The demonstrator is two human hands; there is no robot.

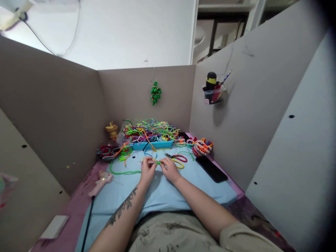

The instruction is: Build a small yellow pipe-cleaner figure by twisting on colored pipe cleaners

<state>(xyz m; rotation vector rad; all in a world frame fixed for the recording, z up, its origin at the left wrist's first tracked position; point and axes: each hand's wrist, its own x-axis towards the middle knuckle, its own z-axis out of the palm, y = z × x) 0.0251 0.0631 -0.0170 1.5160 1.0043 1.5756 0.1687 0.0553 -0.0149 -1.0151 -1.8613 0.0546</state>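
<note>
My left hand [148, 169] is closed in a pinch over the blue cloth, with a slim pale piece between its fingertips. My right hand [169, 169] is closed too, its fingertips on a small bright green piece of cord [159, 162] in the gap between the hands. A longer green cord [126, 172] lies on the cloth and runs up to the left hand; whether it joins the held piece is hidden. Just beyond the right hand are scissors with red handles [181, 158] and a yellow-handled pair [178, 163], partly covered by that hand.
A blue tray [136, 145] heaped with colourful cords stands at the back. A pink glue gun [101, 183] lies left, a black phone [211, 169] right. Beaded bundles [201, 147] sit back right, a dark bowl [107, 154] back left. Grey partitions [147, 84] enclose the table.
</note>
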